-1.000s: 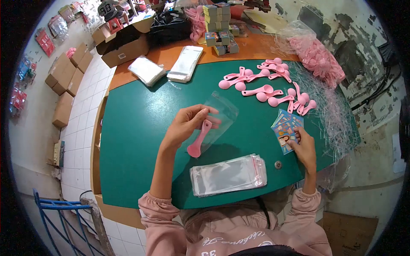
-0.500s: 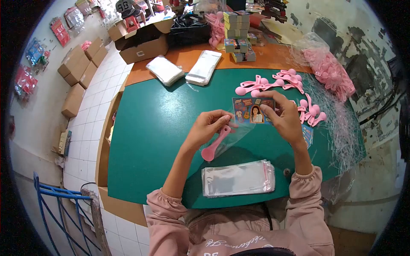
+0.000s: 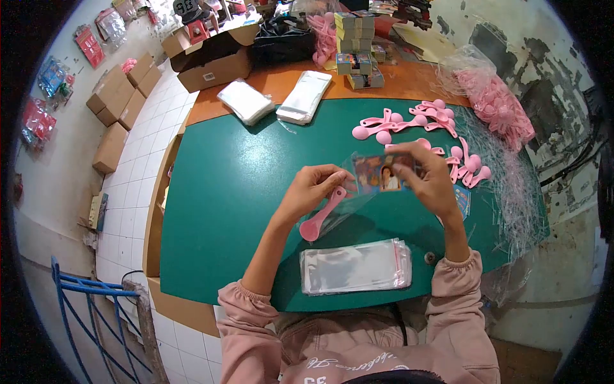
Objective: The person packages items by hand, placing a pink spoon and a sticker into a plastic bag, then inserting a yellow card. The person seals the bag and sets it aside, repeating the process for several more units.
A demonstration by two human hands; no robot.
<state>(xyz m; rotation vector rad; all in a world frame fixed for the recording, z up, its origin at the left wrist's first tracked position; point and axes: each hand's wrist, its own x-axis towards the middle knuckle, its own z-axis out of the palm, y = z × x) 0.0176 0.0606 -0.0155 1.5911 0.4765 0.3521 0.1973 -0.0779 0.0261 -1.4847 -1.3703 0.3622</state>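
My left hand [image 3: 313, 193] pinches a clear plastic bag [image 3: 348, 208] near its mouth. Inside the bag, a pink measuring spoon [image 3: 317, 221] hangs with its bowl toward me. Between the thumb and fingers of my right hand [image 3: 430, 180] is a colourful printed card [image 3: 372, 174], blurred by motion. The card's left edge overlaps the mouth of the bag. Below my hands lies a stack of clear plastic bags [image 3: 352, 269]. More printed cards [image 3: 463, 198] are partly hidden behind my right wrist. Loose pink spoons [image 3: 419, 121] are scattered beyond my right hand.
Two stacks of bags [image 3: 245, 102] lie at the back of the green table [image 3: 217, 211]. Bundled cards [image 3: 355, 43] are piled behind, beside an open cardboard box [image 3: 217, 69]. A big bag of pink spoons [image 3: 502, 112] and plastic strands [image 3: 515, 205] line the right side.
The card in my right hand has shifted slightly right and down and tilted, and the bag's mouth now overlaps its left edge. My left hand stays nearly in place with the bag.
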